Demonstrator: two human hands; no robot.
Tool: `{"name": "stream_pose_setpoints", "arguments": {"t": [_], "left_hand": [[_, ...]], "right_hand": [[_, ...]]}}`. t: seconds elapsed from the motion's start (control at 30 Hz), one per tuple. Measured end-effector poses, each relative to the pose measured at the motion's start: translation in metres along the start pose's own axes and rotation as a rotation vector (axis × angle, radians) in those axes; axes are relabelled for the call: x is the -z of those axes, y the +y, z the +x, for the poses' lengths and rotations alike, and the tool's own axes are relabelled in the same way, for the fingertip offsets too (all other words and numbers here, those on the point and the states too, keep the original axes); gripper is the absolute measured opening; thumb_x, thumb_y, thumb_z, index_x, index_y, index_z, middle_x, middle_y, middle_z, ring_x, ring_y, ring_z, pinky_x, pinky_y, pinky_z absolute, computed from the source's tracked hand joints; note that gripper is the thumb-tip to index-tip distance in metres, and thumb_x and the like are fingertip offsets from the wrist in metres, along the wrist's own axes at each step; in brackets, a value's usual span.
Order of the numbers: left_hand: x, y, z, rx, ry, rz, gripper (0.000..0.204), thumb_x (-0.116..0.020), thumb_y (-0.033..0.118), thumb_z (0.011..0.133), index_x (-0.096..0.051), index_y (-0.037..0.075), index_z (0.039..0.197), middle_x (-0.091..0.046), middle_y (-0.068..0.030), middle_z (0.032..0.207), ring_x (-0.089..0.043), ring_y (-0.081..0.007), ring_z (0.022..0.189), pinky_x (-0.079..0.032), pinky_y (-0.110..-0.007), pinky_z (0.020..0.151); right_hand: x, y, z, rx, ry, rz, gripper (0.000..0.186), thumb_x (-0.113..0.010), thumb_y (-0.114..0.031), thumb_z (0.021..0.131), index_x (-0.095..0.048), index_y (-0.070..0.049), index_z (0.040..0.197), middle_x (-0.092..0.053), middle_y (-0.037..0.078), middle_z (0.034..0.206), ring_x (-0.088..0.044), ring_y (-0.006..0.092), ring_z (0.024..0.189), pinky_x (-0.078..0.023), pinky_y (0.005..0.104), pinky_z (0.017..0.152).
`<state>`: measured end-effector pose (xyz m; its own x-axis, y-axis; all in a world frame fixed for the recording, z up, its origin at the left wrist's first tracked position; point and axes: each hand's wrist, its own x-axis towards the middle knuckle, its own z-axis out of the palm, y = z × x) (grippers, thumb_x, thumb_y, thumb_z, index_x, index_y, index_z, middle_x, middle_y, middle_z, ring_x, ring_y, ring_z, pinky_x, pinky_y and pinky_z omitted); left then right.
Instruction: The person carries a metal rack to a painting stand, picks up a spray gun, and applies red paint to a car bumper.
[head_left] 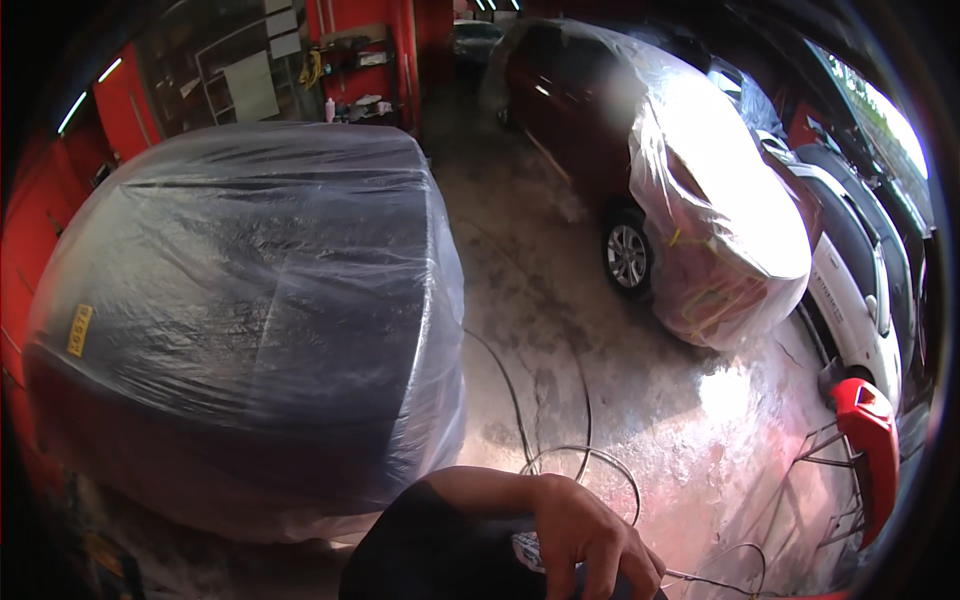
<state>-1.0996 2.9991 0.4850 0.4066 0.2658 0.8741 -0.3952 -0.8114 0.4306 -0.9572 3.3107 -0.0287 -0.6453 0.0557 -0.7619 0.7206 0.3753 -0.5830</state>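
Note:
At the bottom middle my left hand [590,540] reaches across my dark clothing [430,550], its forearm coming in from the left. Its back faces up and the fingers bend downward, partly cut off by the lower edge. What they close on, if anything, is hidden. A small grey-white patch [527,550] shows beside the wrist, too unclear to name. From beside the fingers a thin dark hose [700,578] runs right over the floor. My right hand is out of view. Left of my arm stands a car wrapped in clear plastic sheeting [280,290].
A dark red car [570,90] stands ahead, its front under plastic film [720,180]. A white car [850,290] is farther right. A red bumper [870,460] rests on a metal stand [835,460]. Looped hoses [610,455] cross the concrete floor. Shelves [360,75] line the back wall.

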Motion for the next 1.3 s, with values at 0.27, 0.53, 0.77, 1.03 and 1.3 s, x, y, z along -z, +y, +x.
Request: {"name": "stream_pose_setpoints", "arguments": {"t": [0.27, 0.53, 0.77, 1.03, 1.3], "left_hand": [[-0.009, 0.015, -0.012, -0.084, 0.128, 0.268, 0.031, -0.073, 0.028, 0.093, -0.066, -0.001, 0.083, -0.062, -0.0146, 0.096, -0.061, -0.0321, 0.093, -0.046, -0.047, 0.082], [-0.033, 0.019, -0.017, -0.228, 0.906, 0.740, 0.013, -0.051, 0.017, 0.104, -0.050, 0.009, 0.093, -0.058, -0.0118, 0.091, -0.065, -0.0368, 0.082, -0.048, -0.062, 0.090], [-0.003, -0.039, 0.016, -0.191, 0.915, -0.073, 0.030, -0.073, 0.023, 0.092, -0.059, -0.002, 0.085, -0.061, -0.0121, 0.087, -0.060, -0.0241, 0.077, -0.049, -0.041, 0.072], [0.034, -0.125, 0.039, -0.719, 0.749, -0.436, 0.034, -0.078, 0.021, 0.089, -0.059, -0.007, 0.095, -0.059, -0.0102, 0.081, -0.060, -0.0214, 0.076, -0.048, -0.036, 0.065], [0.107, -0.093, 0.009, -0.445, 0.583, -0.505, 0.035, -0.074, 0.028, 0.093, -0.059, -0.004, 0.094, -0.059, -0.0120, 0.081, -0.058, -0.0229, 0.077, -0.047, -0.037, 0.067]], "right_hand": [[0.013, -0.005, 0.001, 0.024, 0.010, -0.094, 0.038, -0.058, -0.018, 0.089, -0.069, 0.000, 0.121, -0.071, 0.016, 0.082, -0.069, 0.0211, 0.075, -0.052, 0.0399, 0.061], [-0.008, -0.073, -0.018, 0.300, 0.038, -0.295, 0.037, -0.057, -0.018, 0.089, -0.070, 0.000, 0.119, -0.070, 0.017, 0.078, -0.069, 0.0206, 0.075, -0.052, 0.0400, 0.062], [0.004, -0.005, -0.037, 0.358, 0.172, -0.242, 0.040, -0.056, -0.013, 0.084, -0.070, 0.002, 0.119, -0.070, 0.023, 0.078, -0.070, 0.0277, 0.067, -0.054, 0.0406, 0.063], [0.025, 0.097, -0.015, 0.068, 0.027, -0.059, 0.037, -0.059, -0.011, 0.084, -0.070, 0.001, 0.117, -0.072, 0.023, 0.084, -0.071, 0.0278, 0.073, -0.055, 0.0387, 0.066], [0.073, 0.005, 0.070, 0.102, -0.065, -0.072, 0.035, -0.057, -0.007, 0.087, -0.069, 0.003, 0.118, -0.072, 0.019, 0.085, -0.070, 0.0236, 0.072, -0.055, 0.0358, 0.064]]}}
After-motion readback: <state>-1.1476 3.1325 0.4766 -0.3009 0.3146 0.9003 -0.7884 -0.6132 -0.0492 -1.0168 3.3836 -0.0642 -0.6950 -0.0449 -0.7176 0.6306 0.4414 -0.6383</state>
